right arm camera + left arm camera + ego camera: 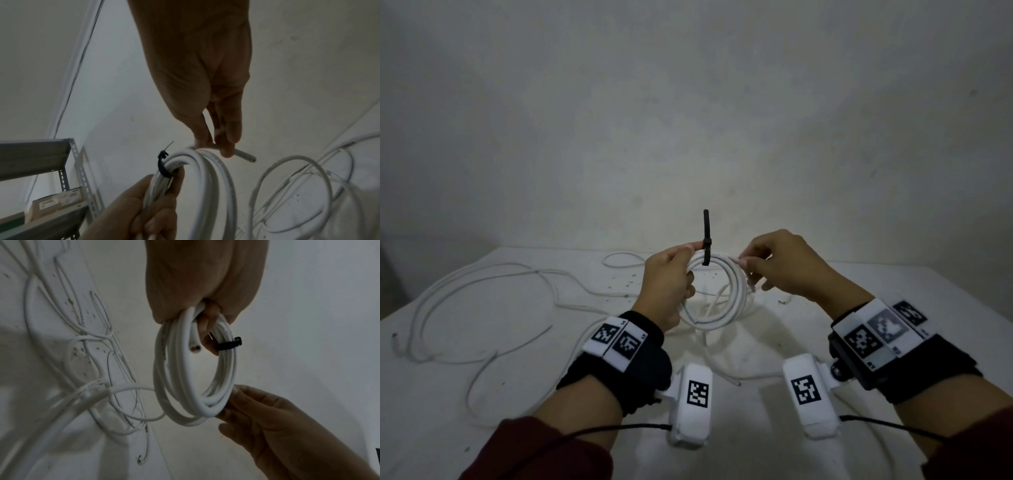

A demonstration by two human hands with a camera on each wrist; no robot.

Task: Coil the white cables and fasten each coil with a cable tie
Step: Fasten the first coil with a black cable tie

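Note:
A white cable coil [717,294] [195,369] [205,186] is held upright above the table. My left hand [671,277] [201,288] [148,207] grips its left side with fingers curled round the strands. A black cable tie [705,243] [228,344] [162,165] wraps the top of the coil beside the left thumb, its tail sticking straight up. My right hand [774,263] [267,418] [216,113] pinches the coil's loose cable end [244,155] at the right side of the coil.
Several loose white cables [482,301] [92,361] [298,186] sprawl over the white table [893,308], mostly to the left and under the coil. A bare wall [688,120] stands behind. A grey metal shelf [41,155] with a box shows in the right wrist view.

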